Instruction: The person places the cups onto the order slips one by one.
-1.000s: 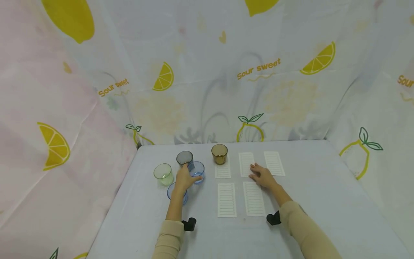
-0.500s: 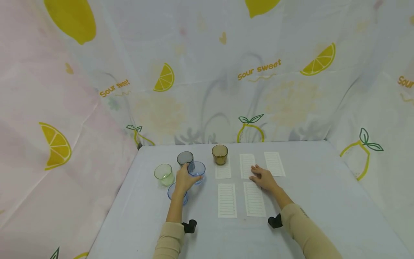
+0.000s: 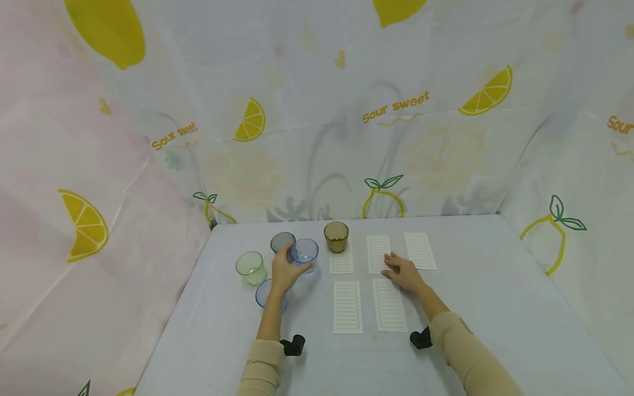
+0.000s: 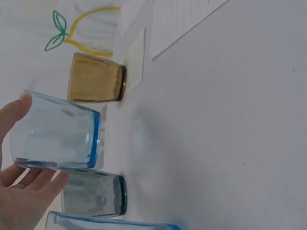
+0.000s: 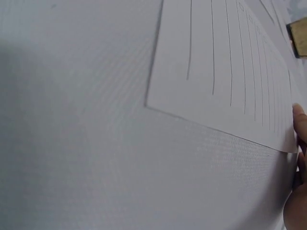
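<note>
My left hand [image 3: 285, 274] grips a clear blue glass [image 3: 306, 254] by its side, thumb on one side and fingers on the other. In the left wrist view that glass [image 4: 57, 132] is held off the table, its base apart from the cloth. Behind it a grey glass [image 3: 282, 242] stands upright. A second blue glass [image 3: 263, 294] is partly hidden by my left forearm. My right hand [image 3: 405, 273] rests with loosely bent fingers at a lined white paper card [image 3: 378, 250]; in the right wrist view only its fingers and thumb edge show.
To the left stands a green glass [image 3: 251, 268]. An amber glass [image 3: 337, 237] sits on the far end of a card [image 3: 342, 265]. Other lined cards lie at the far right [image 3: 420, 251] and nearer the front. A lemon-print curtain [image 3: 317, 110] hangs behind the table.
My left hand has lifted the blue glass and moved it slightly right and away from me, nearer the amber glass. The right hand has stayed nearly still.
</note>
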`<state>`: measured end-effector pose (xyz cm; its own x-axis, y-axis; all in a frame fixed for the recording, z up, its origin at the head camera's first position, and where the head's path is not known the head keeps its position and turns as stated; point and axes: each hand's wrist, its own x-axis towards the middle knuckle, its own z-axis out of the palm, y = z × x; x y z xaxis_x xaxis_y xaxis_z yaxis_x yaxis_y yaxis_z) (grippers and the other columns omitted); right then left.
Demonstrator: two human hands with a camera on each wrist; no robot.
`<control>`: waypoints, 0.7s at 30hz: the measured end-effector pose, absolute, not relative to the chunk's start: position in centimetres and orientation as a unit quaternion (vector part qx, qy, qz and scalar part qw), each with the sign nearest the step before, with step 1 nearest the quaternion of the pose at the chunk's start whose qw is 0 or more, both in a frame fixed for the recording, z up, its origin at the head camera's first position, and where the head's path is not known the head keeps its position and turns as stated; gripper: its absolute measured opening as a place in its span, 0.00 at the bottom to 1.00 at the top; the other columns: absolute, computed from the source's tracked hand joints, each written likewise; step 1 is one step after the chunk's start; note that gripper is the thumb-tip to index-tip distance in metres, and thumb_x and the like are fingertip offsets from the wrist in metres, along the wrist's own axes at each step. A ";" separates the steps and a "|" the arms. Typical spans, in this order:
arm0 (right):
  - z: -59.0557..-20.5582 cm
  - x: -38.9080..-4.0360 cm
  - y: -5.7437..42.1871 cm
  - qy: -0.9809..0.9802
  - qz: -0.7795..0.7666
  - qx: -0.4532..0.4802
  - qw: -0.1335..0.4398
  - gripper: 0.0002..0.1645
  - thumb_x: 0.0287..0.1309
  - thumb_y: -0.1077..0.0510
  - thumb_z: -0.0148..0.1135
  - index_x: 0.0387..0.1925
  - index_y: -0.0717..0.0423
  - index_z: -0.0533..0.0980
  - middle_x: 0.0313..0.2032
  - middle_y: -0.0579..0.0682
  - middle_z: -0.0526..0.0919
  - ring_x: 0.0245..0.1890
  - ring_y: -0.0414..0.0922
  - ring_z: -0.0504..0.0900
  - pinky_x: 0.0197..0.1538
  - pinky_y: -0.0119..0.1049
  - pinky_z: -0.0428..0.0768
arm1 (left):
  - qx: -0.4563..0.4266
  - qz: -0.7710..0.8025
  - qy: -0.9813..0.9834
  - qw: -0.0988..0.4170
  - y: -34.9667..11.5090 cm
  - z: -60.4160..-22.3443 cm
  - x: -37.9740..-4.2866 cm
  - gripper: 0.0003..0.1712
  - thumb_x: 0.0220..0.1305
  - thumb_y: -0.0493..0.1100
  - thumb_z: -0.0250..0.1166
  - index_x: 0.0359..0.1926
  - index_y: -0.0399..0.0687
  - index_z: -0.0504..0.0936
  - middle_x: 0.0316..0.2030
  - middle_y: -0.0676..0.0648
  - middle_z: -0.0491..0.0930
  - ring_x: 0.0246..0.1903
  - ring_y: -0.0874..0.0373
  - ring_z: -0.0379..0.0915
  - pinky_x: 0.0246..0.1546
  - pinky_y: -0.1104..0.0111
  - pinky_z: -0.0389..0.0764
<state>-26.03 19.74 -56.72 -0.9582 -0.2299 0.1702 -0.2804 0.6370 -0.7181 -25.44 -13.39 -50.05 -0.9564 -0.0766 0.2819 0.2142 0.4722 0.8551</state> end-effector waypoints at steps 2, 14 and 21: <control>-56.7 -26.0 19.7 -0.905 0.400 0.140 0.031 0.26 0.55 0.62 0.65 0.52 0.75 0.72 0.58 0.65 0.71 0.63 0.63 0.63 0.65 0.56 0.60 | -0.039 -0.538 -0.830 0.139 -13.2 -50.0 -25.5 0.44 0.40 0.40 0.77 0.57 0.25 0.68 0.53 0.29 0.72 0.55 0.36 0.68 0.57 0.51 0.71; -56.6 -26.0 19.7 -0.906 0.400 0.131 0.034 0.26 0.54 0.62 0.65 0.52 0.74 0.73 0.58 0.64 0.71 0.63 0.62 0.63 0.65 0.56 0.61 | -0.057 -0.645 -0.755 0.103 -11.7 -46.3 -25.1 0.45 0.43 0.32 0.75 0.62 0.23 0.62 0.60 0.29 0.67 0.63 0.37 0.59 0.63 0.54 0.63; -56.5 -26.1 19.8 -0.901 0.409 0.140 0.037 0.25 0.53 0.63 0.66 0.51 0.75 0.73 0.57 0.65 0.72 0.62 0.64 0.65 0.64 0.57 0.61 | -0.075 -0.661 -0.741 0.097 -10.2 -43.7 -24.8 0.41 0.44 0.26 0.71 0.60 0.21 0.62 0.59 0.26 0.66 0.62 0.33 0.60 0.63 0.50 0.63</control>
<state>-26.14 19.82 -56.51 -0.9579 -0.2221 0.1820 -0.2832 0.6265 -0.7261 -24.77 -10.17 -43.68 -0.9699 -0.0176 0.2430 0.2394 0.1158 0.9640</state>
